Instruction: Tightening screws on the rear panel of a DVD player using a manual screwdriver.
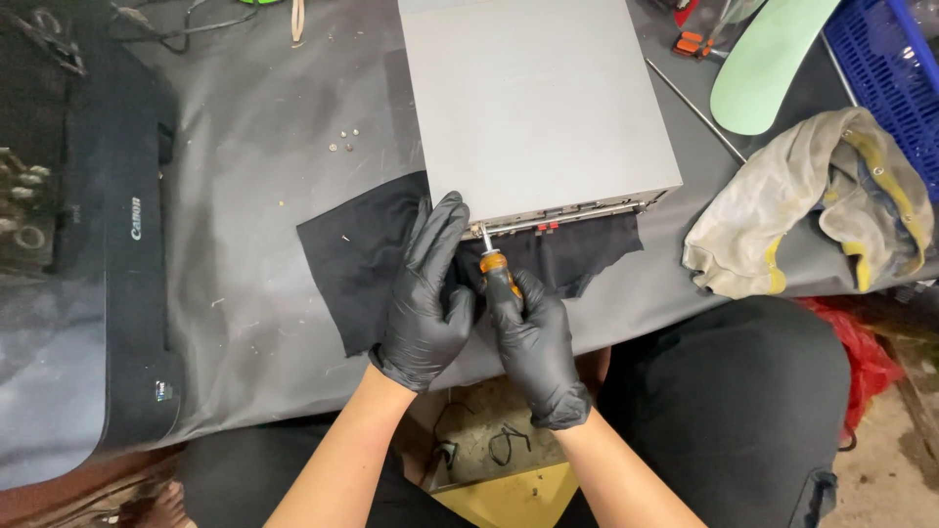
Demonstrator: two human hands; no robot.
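A grey metal box-shaped device lies on a black cloth on the grey work surface. My right hand, in a black glove, grips a screwdriver with an orange and black handle, its tip set at the device's near-left corner. My left hand, also gloved, rests flat on the cloth beside that corner, fingers spread and touching the screwdriver's shaft area.
A black printer stands at the left. Several small screws lie loose on the surface. A dirty rag lies at the right, with a pale green curved panel, a thin metal rod and a blue crate behind it.
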